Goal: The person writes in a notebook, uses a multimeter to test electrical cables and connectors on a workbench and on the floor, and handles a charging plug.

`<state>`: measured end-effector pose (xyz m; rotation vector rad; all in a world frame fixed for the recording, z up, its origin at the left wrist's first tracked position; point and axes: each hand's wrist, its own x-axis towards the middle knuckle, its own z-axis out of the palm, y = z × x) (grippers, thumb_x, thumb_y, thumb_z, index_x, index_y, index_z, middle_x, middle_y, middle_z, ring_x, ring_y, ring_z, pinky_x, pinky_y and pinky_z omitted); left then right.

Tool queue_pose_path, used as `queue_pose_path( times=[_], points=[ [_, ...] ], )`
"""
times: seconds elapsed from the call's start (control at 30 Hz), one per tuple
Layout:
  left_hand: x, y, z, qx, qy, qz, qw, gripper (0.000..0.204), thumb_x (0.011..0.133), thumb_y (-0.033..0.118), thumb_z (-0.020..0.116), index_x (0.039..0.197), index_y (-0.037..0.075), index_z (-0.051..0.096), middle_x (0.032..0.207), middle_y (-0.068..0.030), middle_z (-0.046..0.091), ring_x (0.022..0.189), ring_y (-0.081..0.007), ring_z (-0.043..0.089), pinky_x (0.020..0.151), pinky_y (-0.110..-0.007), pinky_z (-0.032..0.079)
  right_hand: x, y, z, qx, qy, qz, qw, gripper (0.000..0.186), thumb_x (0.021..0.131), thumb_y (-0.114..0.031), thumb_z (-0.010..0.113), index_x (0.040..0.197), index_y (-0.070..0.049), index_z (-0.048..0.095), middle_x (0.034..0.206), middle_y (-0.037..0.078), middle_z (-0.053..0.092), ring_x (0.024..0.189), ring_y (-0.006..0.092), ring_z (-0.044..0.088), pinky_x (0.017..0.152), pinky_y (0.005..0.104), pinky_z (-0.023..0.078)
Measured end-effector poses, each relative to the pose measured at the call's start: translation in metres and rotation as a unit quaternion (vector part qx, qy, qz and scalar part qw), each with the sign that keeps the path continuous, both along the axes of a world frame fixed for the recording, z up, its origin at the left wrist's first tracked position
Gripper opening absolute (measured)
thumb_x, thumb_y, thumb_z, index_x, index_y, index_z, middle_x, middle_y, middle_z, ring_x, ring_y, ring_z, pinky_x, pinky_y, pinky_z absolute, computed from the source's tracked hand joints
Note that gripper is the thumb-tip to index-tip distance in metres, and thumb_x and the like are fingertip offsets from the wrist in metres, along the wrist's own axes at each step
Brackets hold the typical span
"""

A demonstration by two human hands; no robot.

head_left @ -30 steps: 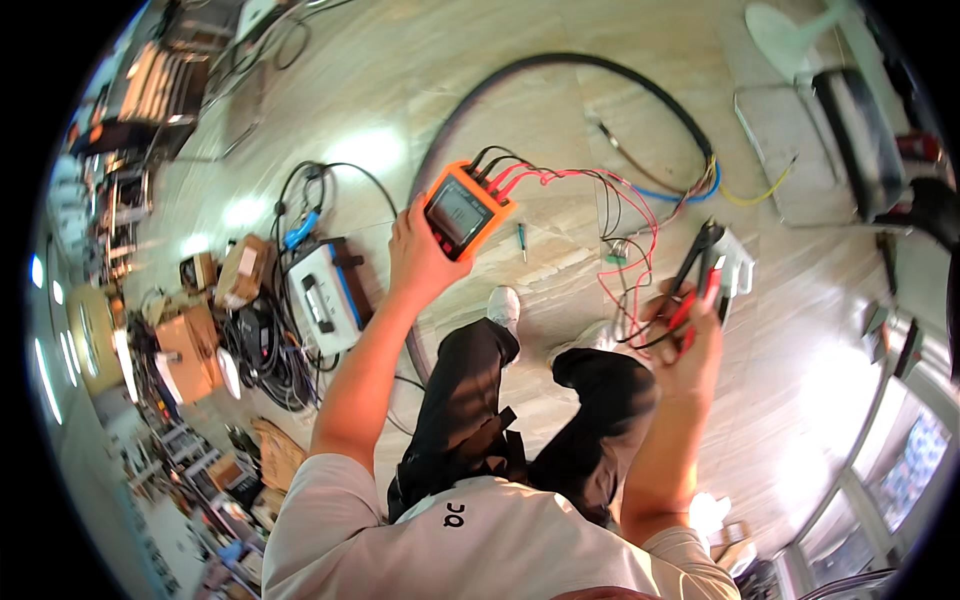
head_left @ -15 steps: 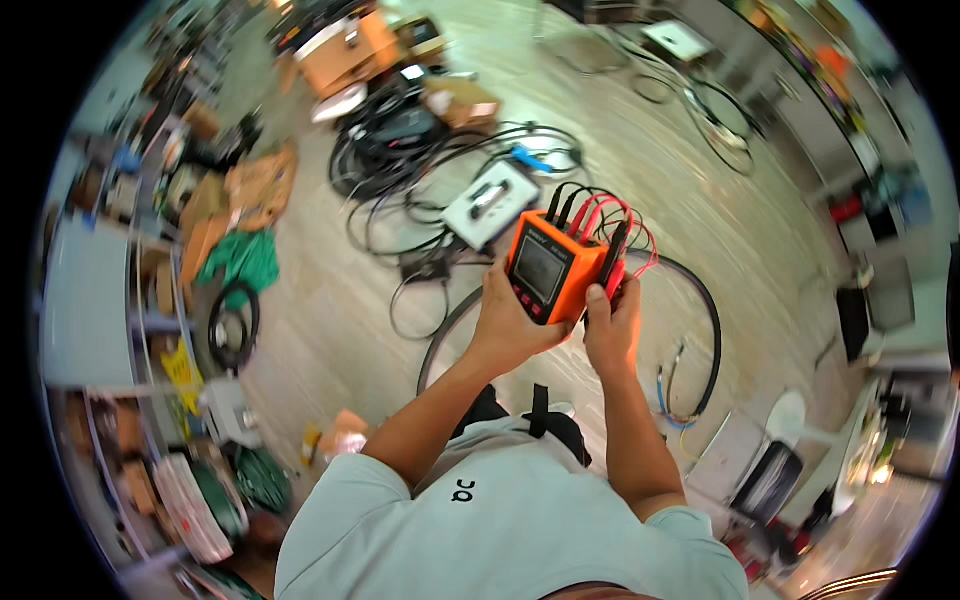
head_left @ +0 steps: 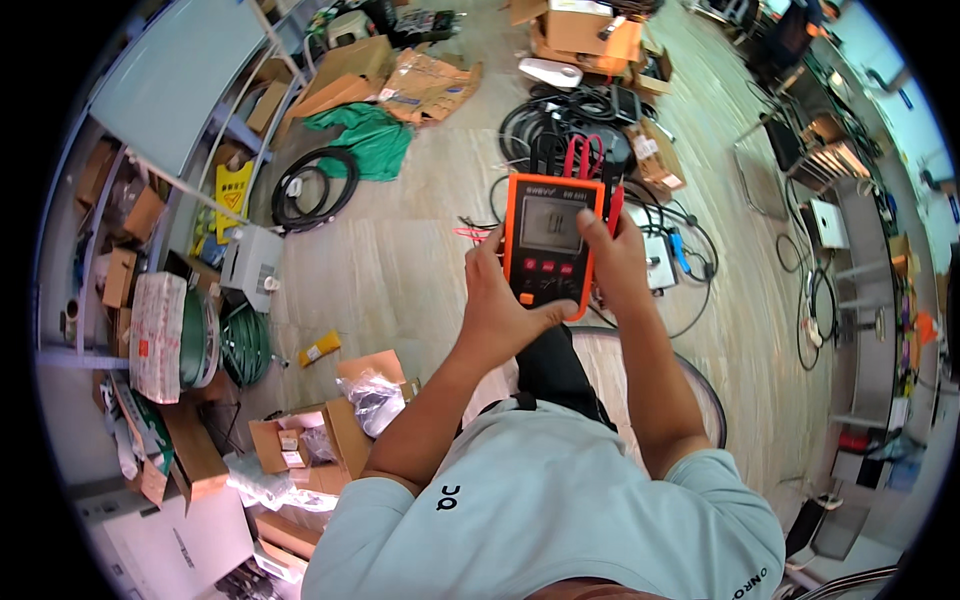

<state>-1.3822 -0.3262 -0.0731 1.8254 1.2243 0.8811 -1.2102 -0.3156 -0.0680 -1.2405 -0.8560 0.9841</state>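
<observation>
My left hand (head_left: 495, 310) is closed round the left side and bottom of an orange handheld meter (head_left: 550, 280), its screen and buttons facing up. My right hand (head_left: 622, 268) grips the meter's right side, thumb beside the screen, along with red-and-black test probes (head_left: 616, 200). Red and black leads (head_left: 585, 150) plug into the meter's top edge, and thin red wires (head_left: 470, 232) show behind my left hand. Beyond the meter, a white device with a blue part (head_left: 660, 260) lies among cables on the floor, partly hidden.
Shelving (head_left: 110, 250) with spools and boxes lines the left, a cardboard box (head_left: 345, 445) sits lower left. Coiled cables (head_left: 525, 120), a green sheet (head_left: 380, 150) and cartons (head_left: 575, 30) lie ahead. A person (head_left: 785, 40) is at top right, beside chairs and benches (head_left: 865, 300).
My hands were apart, meter in the left, probes in the right; they came together on the meter. The view has swung round leftward, bringing shelves and green sheet further into the top and left.
</observation>
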Motion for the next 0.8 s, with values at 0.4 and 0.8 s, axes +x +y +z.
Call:
queue_pose_path(
  times=[0.4, 0.8],
  points=[
    [-0.115, 0.280, -0.030, -0.238, -0.394, 0.050, 0.886, 0.070, 0.096, 0.049, 0.047, 0.139, -0.004, 0.029, 0.131, -0.0145, 0.047, 0.121, -0.0193, 0.046, 0.101, -0.032, 0.038, -0.115, 0.319, 0.003, -0.094, 0.110, 0.201, 0.969, 0.043, 0.093, -0.030, 0.059, 0.113, 0.008, 0.053, 0.097, 0.011, 0.064, 0.080, 0.0139, 0.064, 0.070, 0.0270, 0.054],
    [-0.181, 0.567, 0.006, -0.211, -0.384, -0.035, 0.898, 0.095, 0.074, 0.025, 0.071, 0.146, -0.001, 0.015, 0.139, -0.0179, 0.037, 0.133, -0.0290, 0.036, 0.108, -0.041, 0.032, -0.169, 0.621, 0.026, -0.057, 0.101, 0.227, 0.967, 0.047, 0.091, -0.035, 0.063, 0.111, 0.007, 0.056, 0.094, 0.009, 0.065, 0.076, 0.0118, 0.063, 0.065, 0.0253, 0.052]
  ],
)
